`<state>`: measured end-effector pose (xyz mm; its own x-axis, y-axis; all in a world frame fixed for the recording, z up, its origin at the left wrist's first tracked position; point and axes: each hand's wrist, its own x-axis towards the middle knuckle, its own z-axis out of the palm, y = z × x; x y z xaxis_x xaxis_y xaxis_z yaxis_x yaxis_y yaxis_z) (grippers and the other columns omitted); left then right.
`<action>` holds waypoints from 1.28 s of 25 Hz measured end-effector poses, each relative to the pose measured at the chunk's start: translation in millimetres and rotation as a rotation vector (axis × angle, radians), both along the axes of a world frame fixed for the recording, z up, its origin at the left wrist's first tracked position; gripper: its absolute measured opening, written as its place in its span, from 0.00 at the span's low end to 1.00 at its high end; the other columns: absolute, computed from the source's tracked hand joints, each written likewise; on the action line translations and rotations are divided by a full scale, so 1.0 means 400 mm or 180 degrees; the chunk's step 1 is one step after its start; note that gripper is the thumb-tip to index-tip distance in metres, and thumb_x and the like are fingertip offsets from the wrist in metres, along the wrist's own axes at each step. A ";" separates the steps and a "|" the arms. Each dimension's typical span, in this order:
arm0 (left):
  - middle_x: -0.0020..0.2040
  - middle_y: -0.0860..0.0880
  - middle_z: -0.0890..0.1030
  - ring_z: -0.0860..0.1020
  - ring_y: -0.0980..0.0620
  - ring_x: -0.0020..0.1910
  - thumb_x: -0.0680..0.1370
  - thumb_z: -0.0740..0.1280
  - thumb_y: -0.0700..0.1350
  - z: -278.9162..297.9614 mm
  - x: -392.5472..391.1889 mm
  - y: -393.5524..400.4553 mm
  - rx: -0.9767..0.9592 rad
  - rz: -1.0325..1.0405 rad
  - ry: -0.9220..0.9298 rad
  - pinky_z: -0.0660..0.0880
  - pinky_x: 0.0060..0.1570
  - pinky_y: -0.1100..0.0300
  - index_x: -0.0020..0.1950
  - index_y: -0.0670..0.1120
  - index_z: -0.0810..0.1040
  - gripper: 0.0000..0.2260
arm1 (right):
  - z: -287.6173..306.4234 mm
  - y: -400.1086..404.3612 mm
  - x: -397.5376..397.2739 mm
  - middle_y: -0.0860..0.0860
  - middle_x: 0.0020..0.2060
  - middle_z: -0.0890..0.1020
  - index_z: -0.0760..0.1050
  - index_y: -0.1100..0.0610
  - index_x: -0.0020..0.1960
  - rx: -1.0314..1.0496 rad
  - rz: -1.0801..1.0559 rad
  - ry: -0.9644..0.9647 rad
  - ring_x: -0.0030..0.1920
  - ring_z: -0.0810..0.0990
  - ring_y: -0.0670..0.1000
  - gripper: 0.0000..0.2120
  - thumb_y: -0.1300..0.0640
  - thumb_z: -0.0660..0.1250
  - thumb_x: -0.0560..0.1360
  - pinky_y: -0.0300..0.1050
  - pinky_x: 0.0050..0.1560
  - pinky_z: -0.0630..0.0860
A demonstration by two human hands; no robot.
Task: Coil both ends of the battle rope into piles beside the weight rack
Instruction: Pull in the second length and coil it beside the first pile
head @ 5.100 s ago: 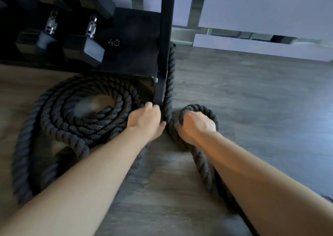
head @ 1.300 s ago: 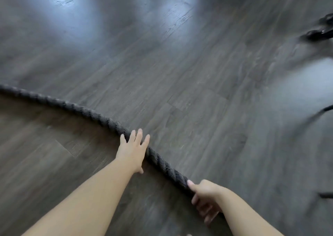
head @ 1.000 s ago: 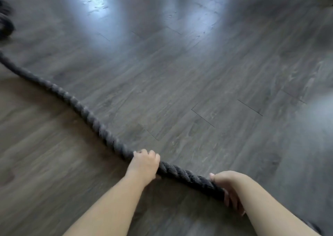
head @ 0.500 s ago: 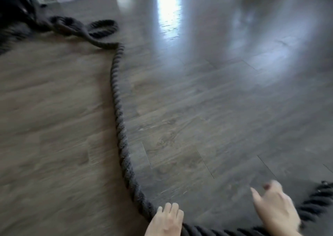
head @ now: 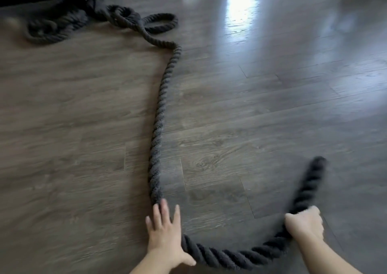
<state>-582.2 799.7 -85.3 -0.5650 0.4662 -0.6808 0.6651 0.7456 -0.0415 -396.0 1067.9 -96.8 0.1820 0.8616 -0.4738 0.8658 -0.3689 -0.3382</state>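
Now my right hand has closed around the battle rope, lifting its end toward 1 o'clock; my left hand presses flat, fingers spread, on it; rope runs to 11 o'clock.

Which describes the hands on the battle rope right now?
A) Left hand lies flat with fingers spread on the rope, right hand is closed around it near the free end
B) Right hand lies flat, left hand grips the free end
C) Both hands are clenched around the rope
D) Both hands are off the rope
A: the left hand lies open, fingers spread, over the battle rope, while the right hand is fisted around it just short of the free end.
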 end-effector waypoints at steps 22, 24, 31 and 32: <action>0.65 0.44 0.71 0.72 0.44 0.63 0.67 0.79 0.55 0.166 -0.507 0.158 -0.0428 -0.2884 0.0586 0.72 0.56 0.49 0.69 0.42 0.66 0.38 | 0.022 0.051 -0.599 0.57 0.61 0.66 0.63 0.49 0.68 0.0954 0.5190 -0.1712 0.49 0.80 0.60 0.24 0.68 0.59 0.76 0.52 0.39 0.73; 0.70 0.42 0.65 0.69 0.43 0.65 0.65 0.80 0.57 0.159 -0.566 0.167 -0.0187 -0.3067 0.0780 0.72 0.56 0.49 0.76 0.42 0.56 0.49 | 0.020 0.044 -0.614 0.58 0.64 0.63 0.64 0.49 0.68 0.0959 0.5019 -0.1609 0.51 0.77 0.61 0.23 0.68 0.59 0.77 0.52 0.40 0.73; 0.66 0.36 0.67 0.71 0.39 0.58 0.67 0.78 0.56 -0.025 -0.558 0.194 0.0330 -0.3192 0.0155 0.73 0.56 0.45 0.77 0.42 0.32 0.61 | 0.022 0.018 -0.657 0.60 0.66 0.60 0.65 0.54 0.65 0.0909 0.4725 -0.1222 0.57 0.71 0.60 0.20 0.66 0.61 0.75 0.50 0.40 0.72; 0.62 0.37 0.70 0.72 0.41 0.54 0.69 0.76 0.58 -0.030 -0.561 0.187 0.0445 -0.3149 0.0204 0.75 0.52 0.46 0.77 0.40 0.32 0.59 | 0.024 0.018 -0.667 0.60 0.67 0.59 0.64 0.54 0.66 0.0795 0.4554 -0.1101 0.60 0.69 0.61 0.22 0.65 0.62 0.74 0.50 0.44 0.72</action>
<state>-806.6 874.5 -97.4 0.0866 0.8201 -0.5657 0.9886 -0.1410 -0.0531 -662.9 1074.9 -87.4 -0.7958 0.4531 -0.4018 0.4833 0.8749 0.0293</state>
